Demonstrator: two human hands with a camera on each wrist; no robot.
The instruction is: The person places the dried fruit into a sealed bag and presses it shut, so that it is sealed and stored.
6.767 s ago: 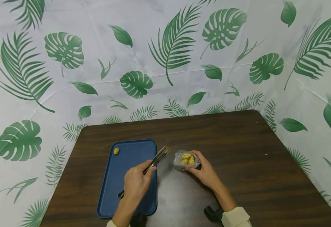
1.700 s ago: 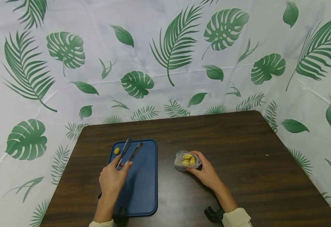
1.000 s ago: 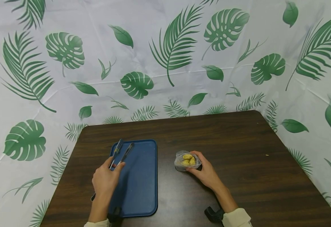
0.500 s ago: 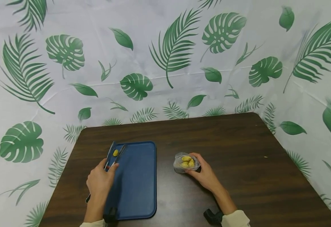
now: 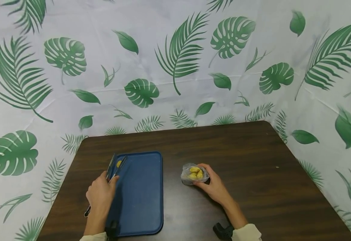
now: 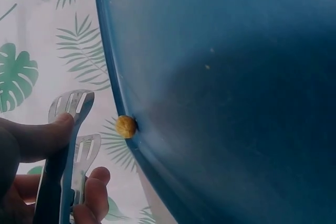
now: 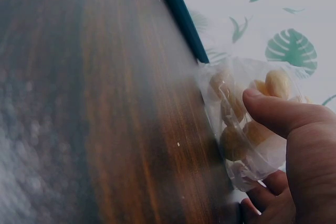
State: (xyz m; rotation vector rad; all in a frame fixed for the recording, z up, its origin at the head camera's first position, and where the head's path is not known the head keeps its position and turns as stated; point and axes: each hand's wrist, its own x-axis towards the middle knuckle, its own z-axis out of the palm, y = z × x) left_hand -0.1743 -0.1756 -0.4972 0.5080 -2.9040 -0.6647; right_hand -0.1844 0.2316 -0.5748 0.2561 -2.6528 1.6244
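My left hand holds metal tongs with slotted ends and dark handles, their arms spread apart. They reach over the far left corner of the blue tray. A small yellow oval piece lies in that corner, between the tong arms in the head view. From the left wrist, the piece sits against the tray's rim, apart from the tong tips. My right hand grips a clear plastic bag from its right side. Several similar yellow pieces are in the bag's open top.
The tray lies on the left of a dark wooden table, and the bag stands to the right of it. A tiny pale speck is on the table's right side. A leaf-patterned white cloth hangs behind.
From beside the bag, my left hand has moved left to the tray's far corner, and the tongs have spread apart. Lately they shifted left around the yellow piece. My right hand stays on the bag.
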